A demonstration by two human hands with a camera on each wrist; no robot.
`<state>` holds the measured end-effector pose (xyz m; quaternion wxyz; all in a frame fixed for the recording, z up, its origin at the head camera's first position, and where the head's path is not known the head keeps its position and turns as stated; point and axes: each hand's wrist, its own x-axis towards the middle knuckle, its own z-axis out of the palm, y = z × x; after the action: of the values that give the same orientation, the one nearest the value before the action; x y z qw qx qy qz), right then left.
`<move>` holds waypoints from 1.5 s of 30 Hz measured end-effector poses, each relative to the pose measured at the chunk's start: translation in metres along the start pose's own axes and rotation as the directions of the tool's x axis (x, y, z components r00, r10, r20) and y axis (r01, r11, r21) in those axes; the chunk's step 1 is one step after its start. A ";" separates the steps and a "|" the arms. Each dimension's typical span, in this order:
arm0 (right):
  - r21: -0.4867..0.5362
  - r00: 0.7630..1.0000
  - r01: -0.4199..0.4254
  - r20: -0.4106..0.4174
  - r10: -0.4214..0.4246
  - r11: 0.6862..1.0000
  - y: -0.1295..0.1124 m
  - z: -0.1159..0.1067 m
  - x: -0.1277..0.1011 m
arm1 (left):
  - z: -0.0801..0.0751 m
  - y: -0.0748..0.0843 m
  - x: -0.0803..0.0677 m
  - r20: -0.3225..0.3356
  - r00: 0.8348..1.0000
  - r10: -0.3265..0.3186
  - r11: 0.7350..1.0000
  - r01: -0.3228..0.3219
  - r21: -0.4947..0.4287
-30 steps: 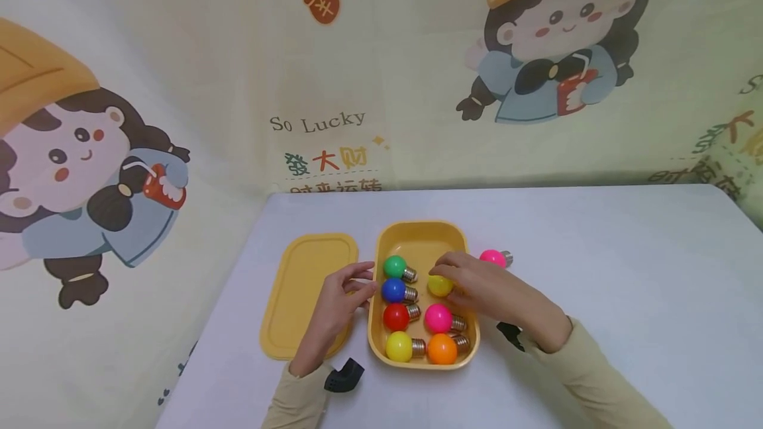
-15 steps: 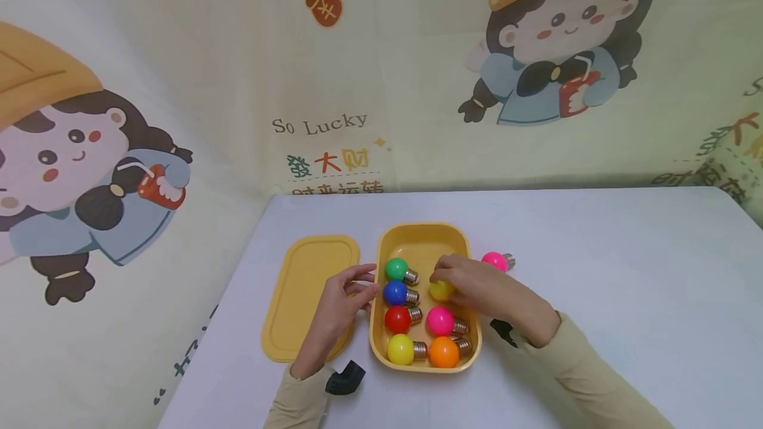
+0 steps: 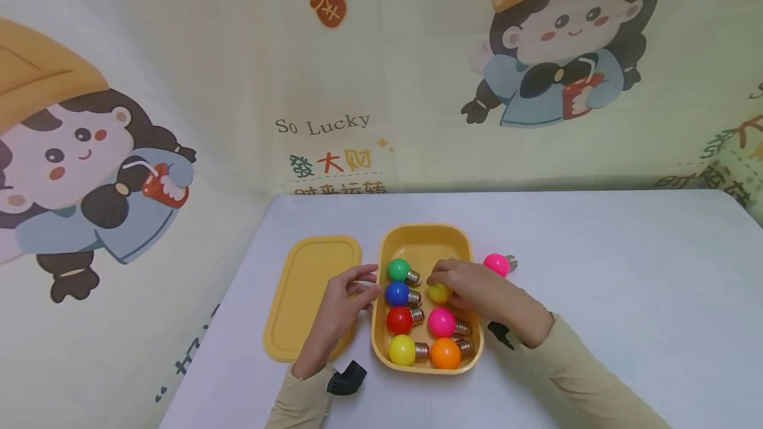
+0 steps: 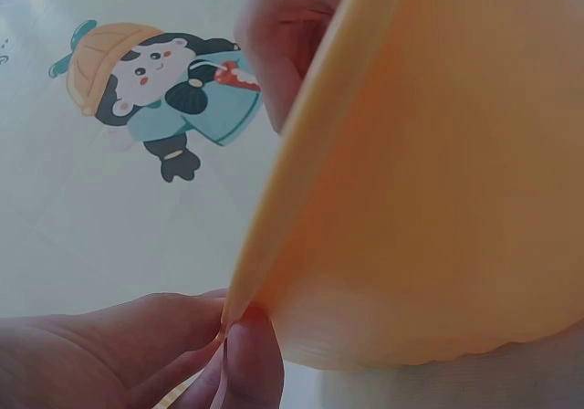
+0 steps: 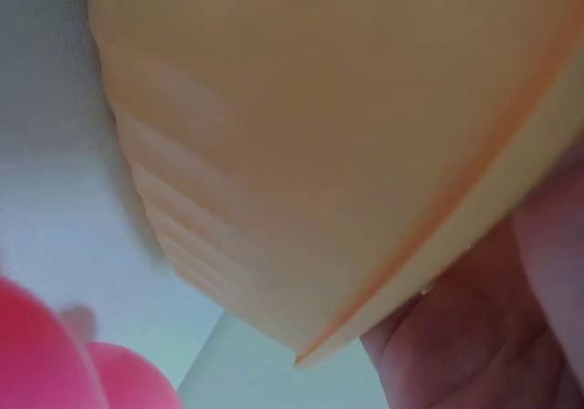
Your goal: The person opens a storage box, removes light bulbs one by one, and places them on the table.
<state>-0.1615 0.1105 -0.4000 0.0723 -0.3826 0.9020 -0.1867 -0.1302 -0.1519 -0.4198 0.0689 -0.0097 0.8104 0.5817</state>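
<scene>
An open yellow box [image 3: 424,236] stands mid-table with several coloured bulbs lying in two columns: green [image 3: 397,269], blue [image 3: 395,294], red [image 3: 397,320] and yellow [image 3: 401,349] on the left, pink [image 3: 442,322] and orange [image 3: 444,353] on the right. My right hand [image 3: 471,286] reaches over the box's right rim and grips another yellow bulb [image 3: 440,293] inside, above the pink one. My left hand [image 3: 348,296] holds the box's left wall [image 4: 438,199], fingers [image 4: 246,363] at its rim. The right wrist view shows the box's outer wall [image 5: 319,135] close up.
The box's yellow lid [image 3: 310,296] lies flat just left of the box, under my left hand. A loose pink bulb [image 3: 496,264] lies on the white table [image 3: 596,283] right of the box. A printed cloth backdrop rises behind and to the left.
Very little: my right hand has settled slightly lower over the yellow bulb in the box. My left hand stays at the left rim.
</scene>
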 end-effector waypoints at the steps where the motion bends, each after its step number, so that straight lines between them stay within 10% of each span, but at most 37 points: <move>1: 0.000 1.000 0.000 0.002 0.000 1.000 0.000 0.000 0.000 | 0.000 0.000 0.000 -0.001 1.000 -0.001 1.000 0.001 0.001; 45: -0.041 0.994 0.037 -0.104 -0.041 0.998 -0.009 -0.050 -0.033 | -0.001 0.001 0.002 0.001 1.000 -0.018 1.000 0.018 -0.001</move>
<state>-0.1465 0.1421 -0.3507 0.0135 -0.3910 0.9004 -0.1905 -0.1326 -0.1519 -0.4188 0.0748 -0.0167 0.8099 0.5816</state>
